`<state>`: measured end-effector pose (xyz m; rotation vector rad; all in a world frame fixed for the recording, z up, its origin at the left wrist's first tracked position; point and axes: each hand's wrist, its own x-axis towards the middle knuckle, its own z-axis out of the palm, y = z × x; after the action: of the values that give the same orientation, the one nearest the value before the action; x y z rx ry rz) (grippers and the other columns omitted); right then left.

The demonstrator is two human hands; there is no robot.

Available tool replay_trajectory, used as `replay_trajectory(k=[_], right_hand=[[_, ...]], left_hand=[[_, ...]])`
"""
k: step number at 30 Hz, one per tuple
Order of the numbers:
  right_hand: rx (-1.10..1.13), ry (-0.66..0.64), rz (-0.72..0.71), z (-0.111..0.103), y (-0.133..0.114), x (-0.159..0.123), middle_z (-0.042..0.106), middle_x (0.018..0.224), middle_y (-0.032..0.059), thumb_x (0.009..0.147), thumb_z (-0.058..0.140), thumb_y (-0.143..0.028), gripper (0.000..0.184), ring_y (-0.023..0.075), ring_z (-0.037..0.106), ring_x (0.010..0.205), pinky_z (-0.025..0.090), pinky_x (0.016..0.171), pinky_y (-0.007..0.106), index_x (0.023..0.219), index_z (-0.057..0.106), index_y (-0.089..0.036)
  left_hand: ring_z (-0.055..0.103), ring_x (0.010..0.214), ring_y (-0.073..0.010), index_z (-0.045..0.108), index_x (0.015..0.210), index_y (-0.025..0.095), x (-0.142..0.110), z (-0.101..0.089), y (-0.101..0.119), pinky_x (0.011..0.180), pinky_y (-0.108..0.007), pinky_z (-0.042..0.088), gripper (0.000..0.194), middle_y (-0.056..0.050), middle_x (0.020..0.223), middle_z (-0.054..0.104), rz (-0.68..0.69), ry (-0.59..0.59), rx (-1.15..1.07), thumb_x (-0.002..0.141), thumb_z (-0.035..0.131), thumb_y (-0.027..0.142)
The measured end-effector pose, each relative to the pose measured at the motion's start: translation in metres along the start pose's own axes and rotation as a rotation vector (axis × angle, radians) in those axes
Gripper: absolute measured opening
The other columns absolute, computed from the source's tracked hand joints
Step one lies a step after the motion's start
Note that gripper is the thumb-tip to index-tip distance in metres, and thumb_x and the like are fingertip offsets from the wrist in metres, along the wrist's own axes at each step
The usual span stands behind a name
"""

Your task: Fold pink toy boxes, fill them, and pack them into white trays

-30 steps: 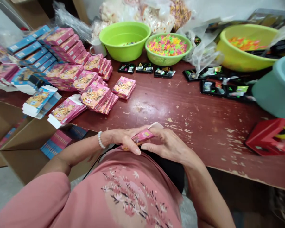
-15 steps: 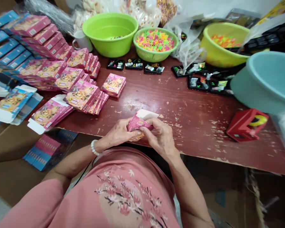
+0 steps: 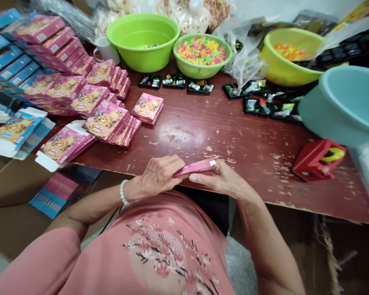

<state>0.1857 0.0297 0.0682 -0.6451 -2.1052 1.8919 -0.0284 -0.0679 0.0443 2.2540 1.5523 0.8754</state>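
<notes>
1. Table [image 3: 233, 135]: dark red wood, paint chipped & scratched, runs out ahead of both hands; its near edge sits right under them.
2. Pale blue basin [image 3: 344, 102], smooth plastic, round, far off to the R hand's outer side & up.
3. Green bowl [image 3: 143, 39] & yellow-green bowl [image 3: 290, 53], glossy plastic, well ahead of the hands; clear plastic bags behind them.
4. Green mesh basket [image 3: 203, 67] btwn the two bowls, full of small neon-coloured pieces.
5. Pink boxes [image 3: 80, 94], printed card, flat & rectangular, stacked in rows ahead-left of the L hand; blue boxes [image 3: 6, 61] further left.
6. Cardboard carton [image 3: 15, 200] below the table edge, left of the L forearm, w/ more flat blue & pink packs inside.
7. Red box [image 3: 316, 159], open-sided, yellow ring in it, to the right of the R hand, apart from it.
8. Black trays [image 3: 175, 82], shallow, small items in each, in a line ahead near the basket.
9. L hand [image 3: 158, 176]: knuckles up, fingers curled in, closed on the left end of the pink carton [image 3: 195, 167]; white bead bracelet at wrist.
10. R hand [image 3: 223, 180]: palm down, fingers straight-ish, pinching the carton's right part from below & side.
11. Pink carton: thin, seen edge-on, tilted slightly up to the right, white end flap; held btwn both hands just above the table's near edge.
</notes>
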Motion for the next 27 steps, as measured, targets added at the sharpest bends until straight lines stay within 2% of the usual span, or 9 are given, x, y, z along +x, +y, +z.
replay_trajectory(k=[3,6,9,13,17,20,23,25,27], right_hand=[[0.024,0.026,0.018,0.004,-0.002,-0.004,0.079,0.084,0.0007,0.092,0.076,-0.051,0.029,0.0187,0.072,0.078,0.061,0.073,0.029,0.102,0.085,-0.025],[0.103,0.09,0.036,0.015,0.003,-0.01,0.079,0.087,0.0013,0.094,0.074,-0.051,0.03,0.0179,0.072,0.077,0.062,0.077,0.032,0.102,0.085,-0.025],[0.147,0.167,-0.01,0.025,0.012,-0.013,0.079,0.089,0.0022,0.092,0.076,-0.052,0.029,0.0199,0.073,0.083,0.063,0.081,0.034,0.098,0.086,-0.025],[0.092,0.249,-0.087,0.031,0.018,-0.015,0.079,0.084,0.0019,0.093,0.075,-0.053,0.029,0.0201,0.072,0.081,0.062,0.08,0.035,0.092,0.086,-0.026],[0.024,0.295,-0.124,0.033,0.018,-0.014,0.079,0.087,0.0024,0.094,0.074,-0.048,0.024,0.023,0.074,0.085,0.062,0.087,0.04,0.096,0.085,-0.027],[-0.06,0.585,-0.214,0.031,0.02,-0.013,0.077,0.092,0.003,0.089,0.081,-0.044,0.019,0.0232,0.073,0.09,0.062,0.088,0.04,0.099,0.083,-0.028],[-0.115,0.868,-0.278,0.027,0.025,-0.012,0.069,0.131,0.0069,0.076,0.092,-0.046,0.058,0.0268,0.065,0.121,0.057,0.104,0.044,0.129,0.072,-0.032],[0.044,0.747,-0.21,0.03,0.032,-0.01,0.065,0.141,0.0085,0.078,0.089,-0.052,0.069,0.0277,0.063,0.126,0.056,0.107,0.046,0.14,0.064,-0.032],[0.28,0.573,-0.123,0.039,0.043,-0.008,0.073,0.126,0.008,0.089,0.078,-0.057,0.05,0.0263,0.07,0.114,0.057,0.104,0.047,0.129,0.07,-0.028]], left_hand=[[0.064,0.085,-0.0213,0.064,0.1,0.017,0.002,0.0,0.006,0.072,-0.033,0.047,0.029,-0.007,0.094,0.07,-0.012,-0.079,0.044,0.098,0.063,0.045],[0.068,0.087,-0.022,0.059,0.122,0.019,0.003,-0.01,0.008,0.073,-0.033,0.05,0.051,-0.007,0.106,0.071,-0.177,-0.308,-0.232,0.09,0.072,0.056],[0.071,0.106,-0.0227,0.055,0.141,0.022,0.005,-0.024,0.007,0.088,-0.034,0.053,0.05,-0.008,0.127,0.071,-0.21,-0.414,-0.506,0.101,0.06,0.051],[0.068,0.124,-0.0247,0.059,0.144,0.023,0.008,-0.032,0.005,0.104,-0.034,0.049,0.044,-0.008,0.137,0.071,-0.123,-0.38,-0.577,0.104,0.058,0.042],[0.071,0.119,-0.0222,0.066,0.138,0.023,0.008,-0.026,0.007,0.1,-0.031,0.051,0.039,-0.006,0.131,0.074,-0.184,-0.315,-0.625,0.103,0.06,0.038],[0.073,0.092,-0.0174,0.075,0.12,0.017,0.004,-0.021,0.007,0.08,-0.025,0.054,0.032,-0.004,0.105,0.079,-0.298,-0.226,-0.616,0.103,0.059,0.039],[0.073,0.081,-0.0158,0.076,0.112,0.017,-0.001,-0.016,0.004,0.072,-0.024,0.056,0.033,-0.004,0.096,0.079,-0.472,-0.108,-0.822,0.099,0.063,0.044],[0.073,0.077,-0.0158,0.076,0.108,0.017,-0.004,-0.013,0.003,0.068,-0.024,0.058,0.031,-0.003,0.091,0.078,-0.565,-0.019,-0.982,0.094,0.07,0.045],[0.071,0.069,-0.0152,0.075,0.093,0.016,-0.007,-0.007,0.003,0.063,-0.023,0.057,0.029,-0.001,0.077,0.074,-0.624,0.054,-1.059,0.089,0.076,0.045]])
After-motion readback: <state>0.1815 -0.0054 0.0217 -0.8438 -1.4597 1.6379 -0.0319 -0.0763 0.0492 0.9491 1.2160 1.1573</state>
